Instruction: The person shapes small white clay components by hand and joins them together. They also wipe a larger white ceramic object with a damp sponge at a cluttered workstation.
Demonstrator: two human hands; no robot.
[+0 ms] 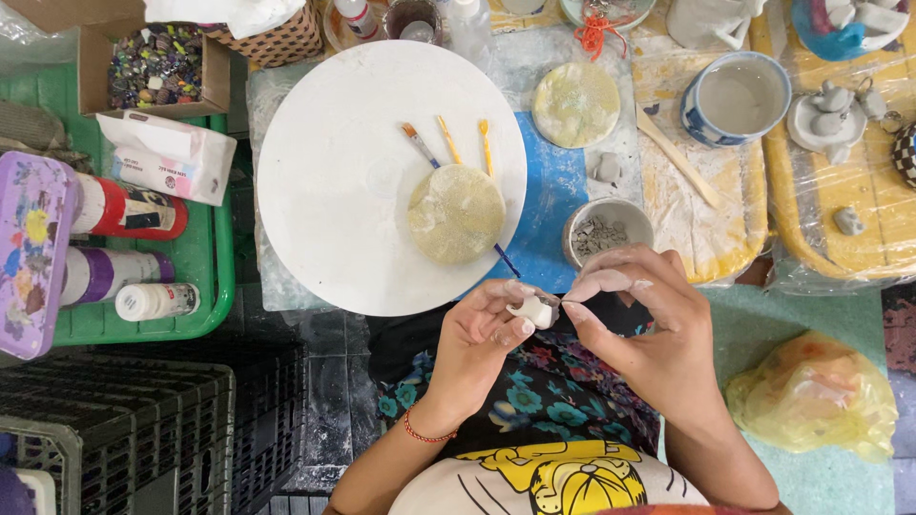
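- Nearest us, our left hand (482, 334) pinched a small white clay piece (530, 309) above the lap, grip clamped on it.
- Our right hand (641, 319) touched its edge, fingertips (576, 311) together.
- We judged the piece light and fragile; hold its thicker body.
- Beyond lay a white round board (334, 172) with a sponge disc (456, 215) on the bench (553, 191).

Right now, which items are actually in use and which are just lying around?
In use:
- left hand, gripping the small white clay piece
- right hand, fingertips pinched at that piece; whether they hold a tool is too small to tell

Lying about:
- round white board
- yellowish clay disc on it
- three thin brushes
- small grey bowl of bits
- blue-patterned cup
- wooden stick
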